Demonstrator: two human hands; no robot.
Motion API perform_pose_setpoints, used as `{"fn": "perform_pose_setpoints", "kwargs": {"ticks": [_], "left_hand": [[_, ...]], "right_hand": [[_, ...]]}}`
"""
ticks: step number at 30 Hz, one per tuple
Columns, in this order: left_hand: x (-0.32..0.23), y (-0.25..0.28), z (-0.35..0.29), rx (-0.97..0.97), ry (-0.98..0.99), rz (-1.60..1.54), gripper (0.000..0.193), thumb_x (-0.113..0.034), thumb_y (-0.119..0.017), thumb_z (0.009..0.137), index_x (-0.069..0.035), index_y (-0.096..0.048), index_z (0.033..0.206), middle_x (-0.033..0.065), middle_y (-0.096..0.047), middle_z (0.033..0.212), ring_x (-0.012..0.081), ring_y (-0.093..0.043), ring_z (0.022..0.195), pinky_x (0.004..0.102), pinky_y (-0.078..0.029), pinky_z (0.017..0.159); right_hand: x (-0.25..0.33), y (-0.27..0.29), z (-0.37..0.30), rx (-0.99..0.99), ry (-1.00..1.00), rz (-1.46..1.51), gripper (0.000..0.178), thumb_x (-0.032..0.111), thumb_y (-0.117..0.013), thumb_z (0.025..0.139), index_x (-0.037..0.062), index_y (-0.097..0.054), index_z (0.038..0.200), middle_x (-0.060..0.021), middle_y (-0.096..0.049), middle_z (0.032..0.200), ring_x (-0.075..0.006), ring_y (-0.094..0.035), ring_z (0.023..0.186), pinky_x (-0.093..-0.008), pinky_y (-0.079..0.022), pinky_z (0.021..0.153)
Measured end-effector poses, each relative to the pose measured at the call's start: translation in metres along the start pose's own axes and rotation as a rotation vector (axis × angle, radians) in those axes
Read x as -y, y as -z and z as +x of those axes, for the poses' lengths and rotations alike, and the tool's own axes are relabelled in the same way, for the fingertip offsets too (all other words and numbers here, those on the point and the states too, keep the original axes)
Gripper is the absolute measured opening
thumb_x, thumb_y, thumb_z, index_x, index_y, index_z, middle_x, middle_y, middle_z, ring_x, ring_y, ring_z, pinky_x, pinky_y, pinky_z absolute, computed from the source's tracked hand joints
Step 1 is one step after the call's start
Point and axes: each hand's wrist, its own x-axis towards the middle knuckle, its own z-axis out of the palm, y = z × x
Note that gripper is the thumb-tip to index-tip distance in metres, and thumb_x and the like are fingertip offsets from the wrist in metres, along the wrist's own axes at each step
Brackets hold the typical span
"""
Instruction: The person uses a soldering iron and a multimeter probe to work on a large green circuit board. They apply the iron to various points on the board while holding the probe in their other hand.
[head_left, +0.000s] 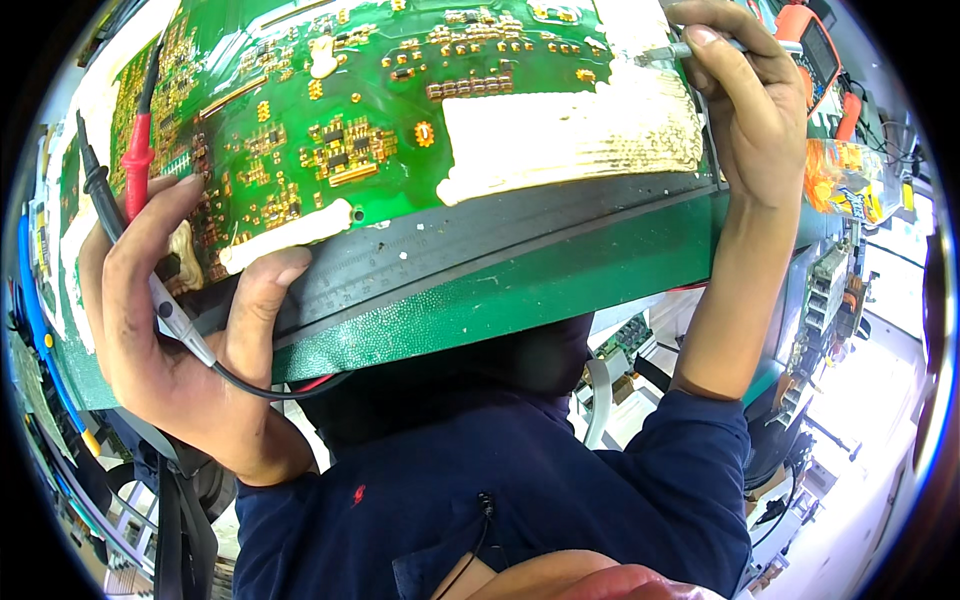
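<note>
A large green circuit board [400, 180], with many small components and thick cream-white coating on parts of it, lies before me. My left hand [190, 330] is closed around a red test probe [138, 160] and a black-and-grey test probe [105, 200], their tips pointing away from me. Its index finger and thumb reach over the board's near left corner. Between thumb and fingers, my right hand [755, 105] pinches a slim grey pen-like tool [670, 53]. The tool's end is at the white coating [650, 120] near the board's right side; whether it touches cannot be told.
Along the board's near side runs a dark ruler-like strip [480, 230] on the green work surface [500, 300]. To the right are an orange-cased multimeter [810, 60] and a clear container with orange contents [850, 180]. A probe cable [270, 392] loops below my left hand.
</note>
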Motion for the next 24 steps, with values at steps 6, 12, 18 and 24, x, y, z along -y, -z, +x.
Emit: {"fn": "perform_pose_setpoints", "kwargs": {"ticks": [6, 12, 18, 24], "left_hand": [[0.004, 0.001, 0.000, 0.003, -0.053, 0.033, 0.047, -0.013, -0.085, 0.073, 0.003, -0.067, 0.114, 0.0151, -0.065, 0.113, 0.0263, -0.063, 0.109, 0.0349, -0.046, 0.099], [0.003, -0.002, 0.000, -0.018, -0.035, -0.016, 0.047, -0.012, -0.085, 0.073, 0.003, -0.067, 0.114, 0.0150, -0.065, 0.113, 0.0263, -0.062, 0.110, 0.0353, -0.046, 0.100], [0.002, 0.000, 0.001, -0.012, -0.026, -0.006, 0.048, -0.012, -0.085, 0.072, 0.003, -0.067, 0.114, 0.0151, -0.065, 0.112, 0.0272, -0.063, 0.111, 0.0360, -0.046, 0.100], [0.003, -0.002, 0.000, -0.025, -0.025, -0.026, 0.048, -0.012, -0.085, 0.072, 0.004, -0.067, 0.113, 0.0155, -0.065, 0.112, 0.0277, -0.063, 0.111, 0.0364, -0.046, 0.100]], "right_hand": [[0.000, -0.005, -0.004, -0.071, 0.122, -0.070, 0.013, 0.005, -0.060, 0.089, -0.0035, -0.067, 0.096, -0.0012, -0.064, 0.076, -0.0032, -0.055, 0.064, -0.0181, -0.041, 0.059], [0.000, -0.013, -0.006, -0.086, 0.221, -0.189, 0.012, 0.005, -0.059, 0.089, -0.0027, -0.066, 0.096, -0.0022, -0.065, 0.079, -0.0043, -0.057, 0.066, -0.0187, -0.043, 0.062], [0.004, -0.015, -0.006, -0.085, 0.155, -0.199, 0.012, 0.006, -0.060, 0.089, -0.0021, -0.066, 0.096, -0.0002, -0.062, 0.075, -0.0034, -0.053, 0.065, -0.0181, -0.040, 0.061], [0.000, -0.005, -0.001, -0.038, -0.051, -0.006, 0.014, 0.007, -0.061, 0.090, -0.0025, -0.066, 0.098, 0.0025, -0.058, 0.070, -0.0018, -0.046, 0.060, -0.0167, -0.033, 0.056]]}}
